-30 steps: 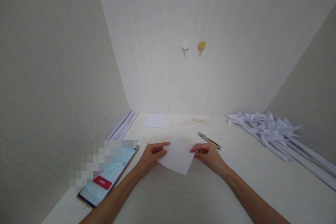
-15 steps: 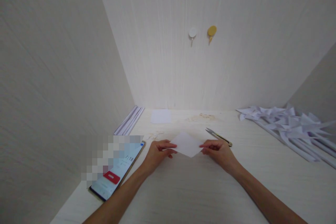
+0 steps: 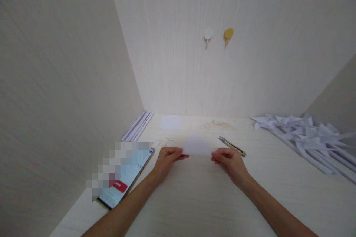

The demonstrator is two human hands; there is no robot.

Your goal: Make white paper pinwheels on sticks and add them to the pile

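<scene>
The folded sheet (image 3: 196, 146) is thin matt white paper. The desk (image 3: 200, 200) shows pale wood grain with a matt finish. The scissors (image 3: 231, 145) look metallic, and the phone (image 3: 125, 177) screen is glossy glass.

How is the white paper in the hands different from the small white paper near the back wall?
The held paper is pinched at its ends by the left hand and right hand, while the far sheet lies flat and untouched on the table. The held paper looks triangular; the far sheet looks square. Both are plain white.
</scene>
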